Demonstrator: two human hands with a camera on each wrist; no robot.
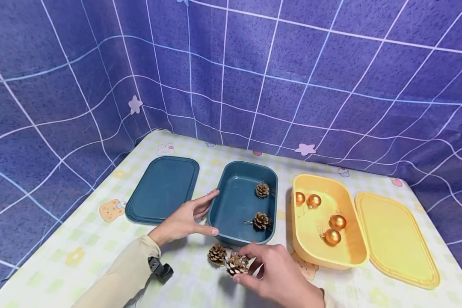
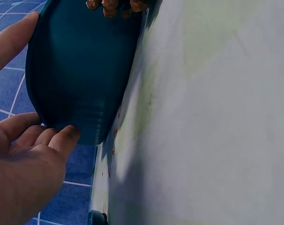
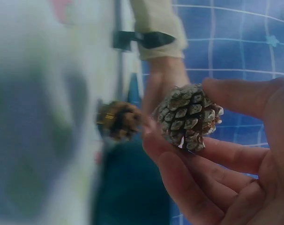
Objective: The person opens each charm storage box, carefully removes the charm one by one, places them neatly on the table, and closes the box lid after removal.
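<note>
My right hand (image 1: 279, 273) pinches a pine cone (image 1: 236, 264) with whitish scale tips between thumb and fingers, in front of the teal box (image 1: 231, 205). In the right wrist view this pine cone (image 3: 186, 117) fills the grasp. Just left of it, a brown pine cone (image 1: 217, 254) with a gold loop lies on the table. My left hand (image 1: 182, 222) rests against the teal box's left side, thumb and fingers spread near its front left corner. Inside that box, along its right side, sit one pine cone (image 1: 262, 190) at the back and another pine cone (image 1: 260, 221) nearer.
Left of the teal box lies a flat teal lid (image 1: 163, 188). To the right stands a yellow box (image 1: 323, 256) holding several shiny gold baubles (image 1: 333, 236), with a yellow lid (image 1: 400, 239) beside it. A blue gridded curtain (image 1: 254, 85) hangs behind the patterned tablecloth (image 1: 73, 239).
</note>
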